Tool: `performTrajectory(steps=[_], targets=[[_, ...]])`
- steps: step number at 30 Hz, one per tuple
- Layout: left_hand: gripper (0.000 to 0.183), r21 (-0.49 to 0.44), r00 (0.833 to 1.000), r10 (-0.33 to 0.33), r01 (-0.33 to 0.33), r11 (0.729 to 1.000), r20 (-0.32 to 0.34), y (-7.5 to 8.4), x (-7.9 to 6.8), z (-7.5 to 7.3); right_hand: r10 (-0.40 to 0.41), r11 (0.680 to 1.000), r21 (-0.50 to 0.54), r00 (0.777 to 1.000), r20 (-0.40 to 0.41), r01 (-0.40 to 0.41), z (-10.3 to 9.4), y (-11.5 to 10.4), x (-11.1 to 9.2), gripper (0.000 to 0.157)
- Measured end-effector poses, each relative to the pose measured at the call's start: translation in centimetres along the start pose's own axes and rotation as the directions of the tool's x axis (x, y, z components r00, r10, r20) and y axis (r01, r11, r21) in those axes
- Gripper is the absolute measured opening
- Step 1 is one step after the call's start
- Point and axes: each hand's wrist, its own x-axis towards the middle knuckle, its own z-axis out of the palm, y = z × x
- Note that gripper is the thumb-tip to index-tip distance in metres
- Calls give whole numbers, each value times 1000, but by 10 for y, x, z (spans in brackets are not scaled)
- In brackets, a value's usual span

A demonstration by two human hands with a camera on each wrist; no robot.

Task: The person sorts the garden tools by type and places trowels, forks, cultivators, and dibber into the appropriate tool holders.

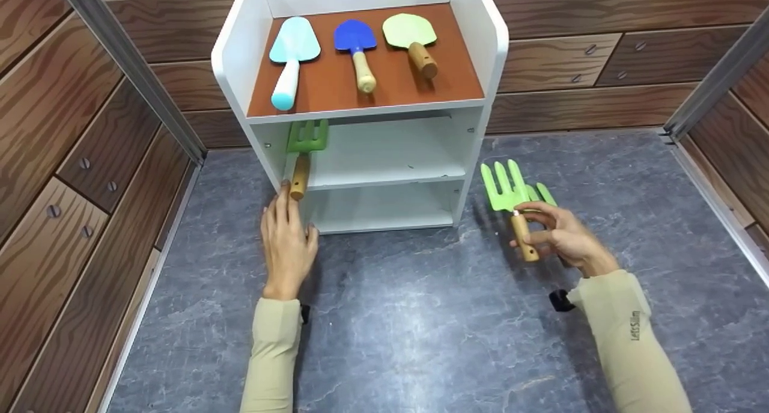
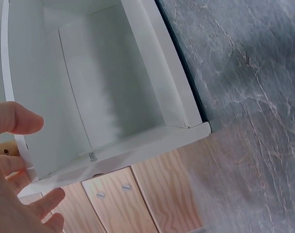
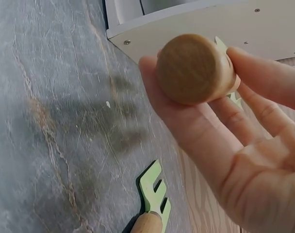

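Observation:
My right hand pinches the wooden handle of a light green garden hand fork, its tines pointing toward the shelf unit. The handle's round end fills the middle of the right wrist view. Under that hand a second green hand fork lies on the floor, partly hidden in the head view. My left hand, fingers extended, rests at the front left edge of the white shelf unit. Right by its fingertips, a darker green hand fork lies on the middle shelf, its wooden handle sticking out over the front edge.
On the brown top shelf lie a light blue trowel, a dark blue trowel and a pale green trowel. Below is a white bottom compartment. Wood-patterned walls enclose the grey marbled floor.

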Motion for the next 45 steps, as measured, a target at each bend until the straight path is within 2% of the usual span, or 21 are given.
performTrajectory(steps=[12,17,20,23,26,34,41,45], targets=[[51,-7,1000,13,-14,1000,-19,0,0,1,-74,997,-1,996,44,74,4,-1,-6,60],[54,-9,1000,8,-8,1000,-11,0,1,1,-142,990,9,987,70,142,6,0,-8,57],[55,-10,1000,9,-9,1000,-8,0,1,1,-220,975,41,969,109,217,5,3,-9,54],[55,-9,1000,13,-13,1000,-7,1,1,0,-299,953,91,942,154,288,4,5,-9,54],[56,-9,1000,8,-9,1000,-8,1,0,0,-348,936,129,921,176,329,5,7,-9,57],[58,-13,1000,-1,1,1000,5,1,1,0,-395,914,178,901,180,365,6,11,-7,60],[57,-10,1000,8,-8,1000,-9,1,1,0,-460,881,246,856,238,405,8,11,-4,62],[55,-7,1000,7,-7,1000,-8,0,0,0,-459,881,247,853,247,403,10,10,-2,62]])
